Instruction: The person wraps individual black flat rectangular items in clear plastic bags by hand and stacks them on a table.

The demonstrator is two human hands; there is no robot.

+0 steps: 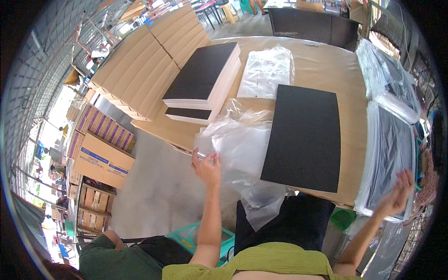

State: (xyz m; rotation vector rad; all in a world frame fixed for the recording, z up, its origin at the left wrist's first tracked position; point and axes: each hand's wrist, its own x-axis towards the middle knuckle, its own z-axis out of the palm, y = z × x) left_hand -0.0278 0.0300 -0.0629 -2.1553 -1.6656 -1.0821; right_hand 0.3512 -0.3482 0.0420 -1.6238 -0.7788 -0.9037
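My left hand [206, 168] is at the near left edge of a loose pile of clear plastic bags [245, 140], its bent fingers and thumb at the edge of a bag. To the right of the pile, partly over it, lies a flat black board [303, 140]. On the far right, my right hand [395, 195] is raised above a stack of boards in clear plastic [389, 158]; its fingers are loosely curved and I see nothing in them. A thick stack of black-topped boards [203, 72] with white edges stands behind the bags.
Another pile of clear bags [267, 72] lies farther back on the brown table [322, 60]. Tall rows of brown cartons [144, 60] rise at the left. Boxes [105, 158] stand on the floor there. A person in dark green [116, 256] is close at my left, beside a teal crate [186, 233].
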